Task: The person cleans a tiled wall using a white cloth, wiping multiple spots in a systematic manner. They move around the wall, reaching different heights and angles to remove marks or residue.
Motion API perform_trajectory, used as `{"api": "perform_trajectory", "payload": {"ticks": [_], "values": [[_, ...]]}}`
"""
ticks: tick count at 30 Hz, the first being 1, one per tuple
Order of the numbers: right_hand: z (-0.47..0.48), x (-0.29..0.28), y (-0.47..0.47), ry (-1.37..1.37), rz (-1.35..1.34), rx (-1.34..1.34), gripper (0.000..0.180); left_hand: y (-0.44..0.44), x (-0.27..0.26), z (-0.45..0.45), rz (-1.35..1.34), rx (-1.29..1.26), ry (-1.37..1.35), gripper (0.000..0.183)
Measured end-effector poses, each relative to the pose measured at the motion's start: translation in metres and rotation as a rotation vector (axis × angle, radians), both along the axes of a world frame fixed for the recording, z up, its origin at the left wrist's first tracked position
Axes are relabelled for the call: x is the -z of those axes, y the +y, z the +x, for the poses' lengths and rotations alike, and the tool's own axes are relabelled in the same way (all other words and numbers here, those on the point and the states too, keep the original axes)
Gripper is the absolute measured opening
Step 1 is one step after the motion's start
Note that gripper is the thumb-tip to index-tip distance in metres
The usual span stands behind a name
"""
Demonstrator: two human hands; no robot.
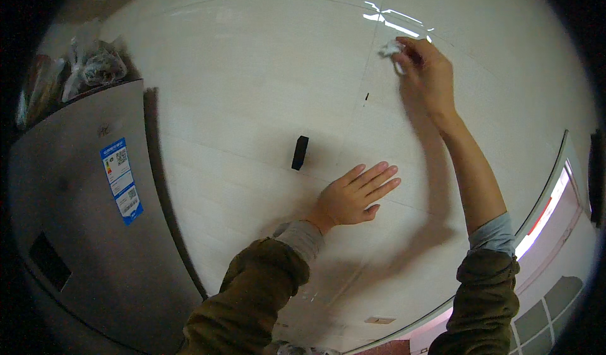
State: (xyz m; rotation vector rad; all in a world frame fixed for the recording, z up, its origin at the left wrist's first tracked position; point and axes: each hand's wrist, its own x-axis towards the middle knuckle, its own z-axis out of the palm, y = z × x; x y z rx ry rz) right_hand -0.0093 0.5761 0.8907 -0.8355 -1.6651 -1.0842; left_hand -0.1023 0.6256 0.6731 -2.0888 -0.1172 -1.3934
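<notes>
My right hand pinches a small crumpled white wad, cloth or paper, between thumb and fingers, against or close to a pale tiled wall. Its edge lies near a tile seam, below bright light reflections. My left hand is empty, fingers spread, with its palm towards the wall; whether it presses on the wall I cannot tell. A black rectangular block sits on the wall up and left of the left hand. Between the block and the right hand, a short black mark shows by the seam.
At left stands a grey cabinet-like appliance with a blue and white label; plastic bags lie on its top. A framed mirror or opening borders the lower right. A small flat plate is low on the wall.
</notes>
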Motion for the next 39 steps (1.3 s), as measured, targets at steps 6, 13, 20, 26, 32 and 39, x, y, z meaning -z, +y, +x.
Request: {"api": "perform_trajectory", "payload": {"ticks": [6,13,20,26,32,39], "values": [[-0.005,0.023,0.008,-0.225,-0.099,-0.017,0.014,0.004,0.0,0.003,-0.03,0.03,0.024,0.06],[-0.009,0.038,0.015,-0.258,-0.013,-0.009,0.014,0.005,0.003,0.004,-0.043,0.02,0.033,0.062],[-0.008,0.075,0.02,-0.405,0.174,0.096,0.018,0.009,0.003,0.003,-0.001,0.01,0.011,0.06],[-0.002,0.073,0.011,-0.339,-0.077,0.012,0.015,0.008,0.007,0.007,-0.014,0.032,0.022,0.059],[-0.011,0.057,-0.02,0.514,-0.458,-0.597,0.021,0.004,0.005,0.001,-0.011,0.031,-0.006,0.061],[-0.013,0.063,-0.012,0.526,-0.438,-0.464,0.02,0.001,0.002,0.0,0.003,0.041,-0.001,0.058]]}}
